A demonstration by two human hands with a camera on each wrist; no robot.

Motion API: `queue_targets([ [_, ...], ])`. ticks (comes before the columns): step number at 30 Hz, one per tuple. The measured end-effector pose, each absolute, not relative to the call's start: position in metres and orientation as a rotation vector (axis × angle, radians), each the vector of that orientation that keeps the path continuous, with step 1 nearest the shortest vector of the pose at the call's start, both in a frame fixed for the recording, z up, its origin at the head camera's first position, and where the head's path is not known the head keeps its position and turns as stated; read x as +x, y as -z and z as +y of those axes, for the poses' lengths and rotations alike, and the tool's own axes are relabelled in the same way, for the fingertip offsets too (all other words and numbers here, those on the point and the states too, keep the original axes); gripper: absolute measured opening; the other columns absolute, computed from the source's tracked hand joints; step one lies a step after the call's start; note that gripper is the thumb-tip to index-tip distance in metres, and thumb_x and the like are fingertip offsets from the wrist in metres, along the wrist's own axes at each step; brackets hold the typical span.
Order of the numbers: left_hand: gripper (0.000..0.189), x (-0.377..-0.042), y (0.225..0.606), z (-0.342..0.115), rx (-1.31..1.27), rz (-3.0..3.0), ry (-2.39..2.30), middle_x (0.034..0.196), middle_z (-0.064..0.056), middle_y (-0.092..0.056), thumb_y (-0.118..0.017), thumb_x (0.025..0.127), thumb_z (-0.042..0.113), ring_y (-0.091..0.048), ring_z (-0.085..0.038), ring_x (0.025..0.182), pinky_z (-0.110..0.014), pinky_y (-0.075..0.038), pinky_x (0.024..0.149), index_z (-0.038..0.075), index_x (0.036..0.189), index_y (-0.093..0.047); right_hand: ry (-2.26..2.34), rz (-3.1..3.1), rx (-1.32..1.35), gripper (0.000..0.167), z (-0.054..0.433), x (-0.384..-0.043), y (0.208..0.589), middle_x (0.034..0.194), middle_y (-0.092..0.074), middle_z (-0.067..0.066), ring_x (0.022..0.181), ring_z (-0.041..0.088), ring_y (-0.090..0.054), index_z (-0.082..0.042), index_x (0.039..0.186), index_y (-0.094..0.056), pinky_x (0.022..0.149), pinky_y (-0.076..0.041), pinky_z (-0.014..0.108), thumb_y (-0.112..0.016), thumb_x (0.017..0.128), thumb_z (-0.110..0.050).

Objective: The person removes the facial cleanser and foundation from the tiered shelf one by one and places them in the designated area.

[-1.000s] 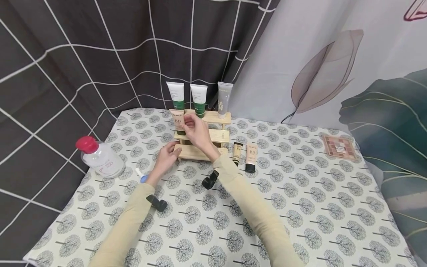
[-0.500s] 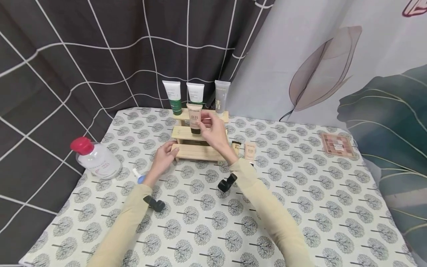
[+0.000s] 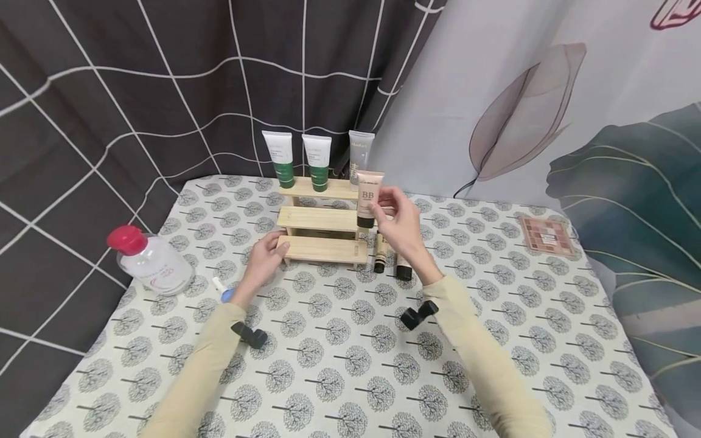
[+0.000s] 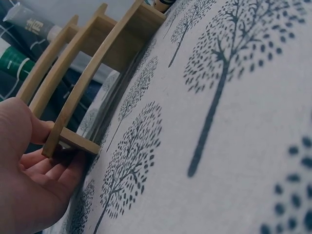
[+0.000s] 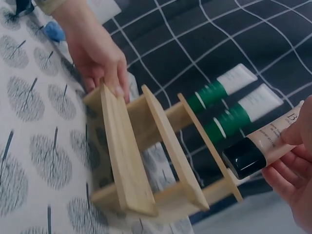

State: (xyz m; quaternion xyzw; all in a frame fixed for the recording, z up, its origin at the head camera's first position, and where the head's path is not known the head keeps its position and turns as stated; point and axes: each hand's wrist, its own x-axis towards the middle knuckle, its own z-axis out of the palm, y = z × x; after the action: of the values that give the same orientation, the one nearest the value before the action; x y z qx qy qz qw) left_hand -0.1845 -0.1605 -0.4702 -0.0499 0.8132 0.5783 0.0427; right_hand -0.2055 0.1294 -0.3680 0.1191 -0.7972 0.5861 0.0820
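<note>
- Dark grey curtain with white grid lines [image 3: 188, 30] is hung behind a white cloth printed with grey trees [image 3: 334, 359]; clock positions are read in the head view from the centre of the stand.
- At eight o'clock, the left end of a three-tiered pale wooden stand [image 3: 323, 248] is gripped by the left hand [image 3: 261, 261]; that grip has been kept in place.
- A pale pink "BB" tube with a black cap [image 3: 368, 194] is pinched, upright, by the right hand [image 3: 402, 219]. Within the last second it has been carried from the left end of the middle tier to two o'clock, by the right end. Contact between cap and tier cannot be told.
- The hands are now held well apart.
- Along the top tier, two white-and-green tubes [image 3: 280, 159] are left standing at eleven and twelve; a silver-grey tube [image 3: 359, 152] at one is now partly covered.
- At four o'clock, a slim gold tube [image 3: 380, 249] and a second pale pink tube [image 3: 404, 269] are partly hidden.
- By this shift, only position seems altered; release appears not yet made.
</note>
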Motion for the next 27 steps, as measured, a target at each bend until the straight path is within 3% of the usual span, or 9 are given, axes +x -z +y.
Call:
queue_targets([
  [8,0.050,-0.186,0.469,-0.162,-0.168,2.489,-1.759,0.149,-0.026,-0.051,-0.054,0.105,0.018,-0.055,-0.036,0.136,-0.041,-0.048,0.114,-0.001,0.149,-0.043,-1.702,-2.423,0.204,0.033,0.173,-0.194,0.372,0.117,-0.065,0.024,0.101,0.022,-0.063,0.009,0.125,-0.056,0.084,-0.057,0.012,-0.062,0.095,-0.001],
  [16,0.049,-0.187,0.472,-0.163,-0.204,2.500,-1.738,0.149,-0.023,-0.052,-0.055,0.104,0.020,-0.056,-0.035,0.135,-0.041,-0.049,0.114,0.003,0.150,-0.044,-1.592,-2.483,0.038,0.032,0.210,-0.189,0.388,0.115,-0.065,0.022,0.095,0.011,-0.059,0.009,0.125,-0.056,0.079,-0.053,0.007,-0.061,0.097,-0.005],
  [27,0.050,-0.186,0.473,-0.161,-0.204,2.501,-1.731,0.150,-0.023,-0.051,-0.054,0.105,0.020,-0.056,-0.035,0.135,-0.041,-0.048,0.114,0.003,0.150,-0.044,-1.474,-2.655,-0.132,0.033,0.243,-0.174,0.413,0.118,-0.063,0.026,0.102,0.026,-0.061,0.010,0.127,-0.054,0.078,-0.049,0.005,-0.058,0.099,-0.008],
])
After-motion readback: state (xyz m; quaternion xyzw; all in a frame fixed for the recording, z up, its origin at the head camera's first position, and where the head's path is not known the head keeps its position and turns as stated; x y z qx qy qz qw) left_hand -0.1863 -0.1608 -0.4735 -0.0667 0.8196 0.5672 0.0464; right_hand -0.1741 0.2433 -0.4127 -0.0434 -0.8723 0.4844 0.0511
